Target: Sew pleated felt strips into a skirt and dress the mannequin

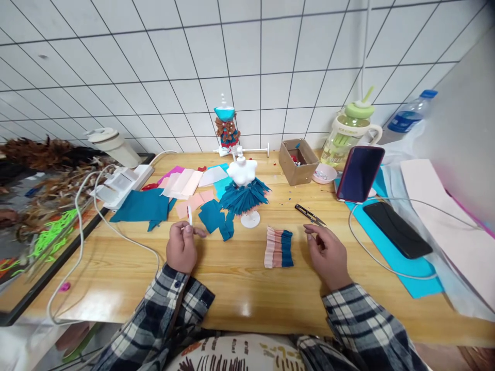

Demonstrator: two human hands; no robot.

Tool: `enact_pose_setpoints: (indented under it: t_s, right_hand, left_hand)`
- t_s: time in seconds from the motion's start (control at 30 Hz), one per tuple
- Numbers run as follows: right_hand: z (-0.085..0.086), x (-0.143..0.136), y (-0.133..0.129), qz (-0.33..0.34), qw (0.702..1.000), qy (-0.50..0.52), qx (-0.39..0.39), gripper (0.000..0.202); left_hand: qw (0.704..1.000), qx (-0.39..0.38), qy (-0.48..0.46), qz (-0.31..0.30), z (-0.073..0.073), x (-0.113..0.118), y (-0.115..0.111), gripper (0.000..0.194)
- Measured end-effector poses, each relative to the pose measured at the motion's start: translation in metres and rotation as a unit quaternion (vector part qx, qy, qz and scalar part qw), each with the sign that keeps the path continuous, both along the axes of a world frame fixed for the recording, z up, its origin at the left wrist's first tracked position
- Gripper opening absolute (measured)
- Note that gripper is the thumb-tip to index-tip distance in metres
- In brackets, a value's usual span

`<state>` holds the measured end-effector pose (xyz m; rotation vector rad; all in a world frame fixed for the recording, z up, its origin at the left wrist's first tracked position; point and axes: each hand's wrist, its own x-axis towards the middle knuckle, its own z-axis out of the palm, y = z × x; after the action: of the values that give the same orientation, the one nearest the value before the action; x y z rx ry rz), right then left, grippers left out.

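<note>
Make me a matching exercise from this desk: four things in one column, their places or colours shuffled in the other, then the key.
Things:
1. pleated swatch
2. thread snips
3. slim white stick
4. miniature dress form

Places or colours:
A. held in the left hand
B. white, above a teal fringed skirt
C. lying just beyond the right hand
D. banded in pinks and dark blue

Pairs: 1-D, 2-C, 3-A, 4-B

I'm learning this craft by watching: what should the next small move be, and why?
Probably bring the right hand to the pleated, rectangular pink-and-teal piece of thin material: it lies untouched beside that hand, which seems to hold nothing, while the left hand grips a slim white object.
</note>
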<state>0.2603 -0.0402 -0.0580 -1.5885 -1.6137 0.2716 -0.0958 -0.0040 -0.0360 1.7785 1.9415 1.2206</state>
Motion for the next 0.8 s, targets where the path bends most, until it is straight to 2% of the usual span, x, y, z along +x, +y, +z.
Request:
enact_pose_setpoints:
  t_s: [0.1, 0.17, 0.27, 0.33, 0.43, 0.57, 0.67, 0.8]
  right_hand:
    - [0.015, -0.018, -0.013, 0.017, 0.999, 0.012, 0.029, 0.017]
    - [0.027, -0.040, -0.025, 0.073, 0.997, 0.028, 0.027, 0.011]
    - [0.038, -0.079, -0.037, 0.177, 0.983, 0.047, 0.010, 0.010]
    - [0.040, -0.101, -0.040, 0.202, 0.977, 0.061, -0.015, 0.017]
    - [0.034, -0.118, -0.038, 0.201, 0.977, 0.072, -0.026, 0.026]
    - [0.025, -0.116, -0.034, 0.198, 0.978, 0.065, -0.019, 0.022]
    - [0.022, -0.111, -0.034, 0.190, 0.980, 0.053, -0.006, 0.023]
    - [0.022, -0.109, -0.034, 0.202, 0.978, 0.046, 0.016, 0.022]
  left_hand:
    - [0.996, 0.039, -0.077, -0.019, -0.006, 0.020, -0.030, 0.021]
    - [0.992, 0.053, -0.112, -0.035, -0.013, 0.034, -0.050, 0.022]
    - [0.988, 0.018, -0.116, -0.102, -0.020, 0.052, -0.073, 0.021]
    - [0.983, -0.012, -0.098, -0.152, -0.018, 0.059, -0.082, 0.021]
    - [0.969, -0.042, -0.057, -0.237, -0.011, 0.064, -0.085, 0.020]
    - [0.943, -0.090, -0.004, -0.321, -0.003, 0.066, -0.079, 0.023]
    - [0.938, -0.105, 0.022, -0.330, -0.005, 0.067, -0.075, 0.021]
    - [0.946, -0.060, 0.068, -0.312, -0.009, 0.067, -0.074, 0.018]
